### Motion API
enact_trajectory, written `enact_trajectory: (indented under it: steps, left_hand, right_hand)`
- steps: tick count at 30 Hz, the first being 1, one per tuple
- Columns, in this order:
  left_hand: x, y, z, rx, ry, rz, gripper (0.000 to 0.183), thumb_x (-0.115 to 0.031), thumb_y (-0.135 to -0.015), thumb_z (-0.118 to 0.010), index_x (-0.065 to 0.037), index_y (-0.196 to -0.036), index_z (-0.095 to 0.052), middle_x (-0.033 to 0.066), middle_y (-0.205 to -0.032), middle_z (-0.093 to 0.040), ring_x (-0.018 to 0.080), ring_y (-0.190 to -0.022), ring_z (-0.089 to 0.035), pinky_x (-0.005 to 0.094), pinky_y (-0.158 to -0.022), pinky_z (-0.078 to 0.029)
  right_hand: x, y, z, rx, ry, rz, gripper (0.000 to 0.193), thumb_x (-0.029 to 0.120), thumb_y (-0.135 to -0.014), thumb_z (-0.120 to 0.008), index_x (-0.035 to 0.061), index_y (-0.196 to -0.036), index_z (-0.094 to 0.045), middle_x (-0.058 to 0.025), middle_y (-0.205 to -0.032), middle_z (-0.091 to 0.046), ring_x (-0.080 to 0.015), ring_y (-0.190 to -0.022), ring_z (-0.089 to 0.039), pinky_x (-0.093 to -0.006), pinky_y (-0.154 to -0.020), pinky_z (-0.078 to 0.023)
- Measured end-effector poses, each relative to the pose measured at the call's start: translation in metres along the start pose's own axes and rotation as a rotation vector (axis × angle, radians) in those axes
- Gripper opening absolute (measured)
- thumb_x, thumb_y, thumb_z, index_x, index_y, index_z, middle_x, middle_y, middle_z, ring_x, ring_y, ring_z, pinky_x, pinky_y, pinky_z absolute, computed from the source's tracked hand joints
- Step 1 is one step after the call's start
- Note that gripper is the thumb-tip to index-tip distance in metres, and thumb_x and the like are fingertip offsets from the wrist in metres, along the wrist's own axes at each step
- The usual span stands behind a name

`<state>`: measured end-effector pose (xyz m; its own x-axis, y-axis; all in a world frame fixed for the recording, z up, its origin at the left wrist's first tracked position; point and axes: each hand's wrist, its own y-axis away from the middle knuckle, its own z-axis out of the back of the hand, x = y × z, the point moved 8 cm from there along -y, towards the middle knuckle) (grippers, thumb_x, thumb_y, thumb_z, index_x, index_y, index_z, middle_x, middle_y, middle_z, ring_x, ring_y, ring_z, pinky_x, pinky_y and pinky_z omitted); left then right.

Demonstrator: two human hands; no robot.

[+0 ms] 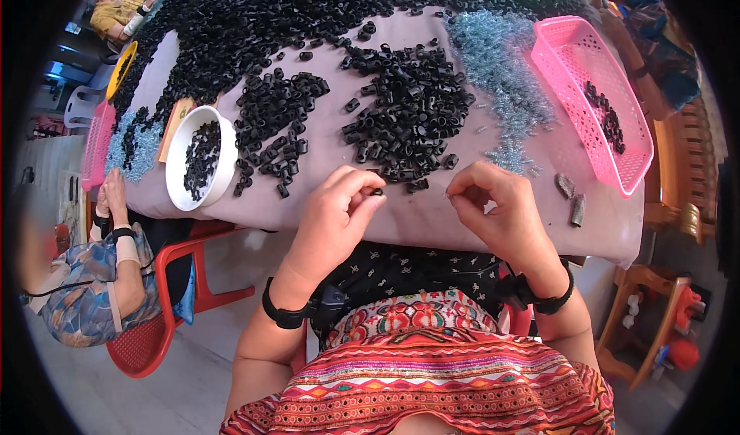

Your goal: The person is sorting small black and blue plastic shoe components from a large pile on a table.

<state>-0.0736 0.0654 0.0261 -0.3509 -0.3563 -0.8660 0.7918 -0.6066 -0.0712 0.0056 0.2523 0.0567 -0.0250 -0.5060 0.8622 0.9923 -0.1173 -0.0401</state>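
Over the near edge of the table, my left hand (pixel 339 204) pinches a small black plastic cap (pixel 377 192) between thumb and fingertips. Level with it, my right hand (pixel 497 207) has its thumb and index finger closed on a tiny silvery piece (pixel 449 197), which looks like a spring; most of it is hidden. The two hands are apart. Just beyond them lies a heap of black plastic caps (pixel 408 111), with a smaller heap of caps (pixel 277 111) to its left. A strip of small silvery springs (pixel 501 88) spreads beyond my right hand.
A white bowl (pixel 176 157) with small black parts stands left; a pink basket (pixel 636 138) with black pieces stands right. Two dark grey pieces (pixel 576 210) lie near that basket. A large black heap (pixel 254 18) covers the far side. A person (pixel 92 288) sits at left beside a red chair (pixel 166 281).
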Motion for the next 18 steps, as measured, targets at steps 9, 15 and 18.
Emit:
enact_trajectory:
  steps: [9,15,18]
  left_hand:
    - [-0.001,-0.014,0.001,-0.087,-0.388,-0.188,0.019,0.001,-0.086,-0.068,-0.002,-0.104,-0.066,0.0075,-0.095,-0.060,0.0169,-0.070,-0.056,0.0278,-0.065,-0.048]
    - [0.000,-0.009,0.007,-0.132,-0.305,-0.170,0.015,0.001,-0.086,-0.067,-0.001,-0.101,-0.065,0.0059,-0.096,-0.061,0.0170,-0.076,-0.061,0.0284,-0.066,-0.049]
    - [-0.008,0.004,0.007,-0.113,-0.058,-0.096,0.014,0.000,-0.090,-0.065,0.000,-0.104,-0.063,0.0031,-0.095,-0.064,0.0115,-0.077,-0.062,0.0255,-0.067,-0.049]
  right_hand:
    - [-0.010,0.010,-0.009,0.001,-0.043,-0.010,0.009,-0.005,-0.083,-0.067,-0.0016,-0.092,-0.067,-0.0048,-0.081,-0.063,-0.0093,-0.069,-0.060,-0.0248,-0.064,-0.049]
    - [-0.001,0.007,-0.013,0.016,-0.063,0.009,0.010,-0.005,-0.084,-0.068,-0.0017,-0.093,-0.068,-0.0052,-0.082,-0.063,-0.0105,-0.071,-0.061,-0.0254,-0.066,-0.050]
    - [0.007,0.005,-0.020,0.011,-0.124,0.025,0.011,-0.004,-0.084,-0.068,-0.0013,-0.094,-0.067,-0.0075,-0.084,-0.064,-0.0147,-0.073,-0.063,-0.0272,-0.066,-0.051]
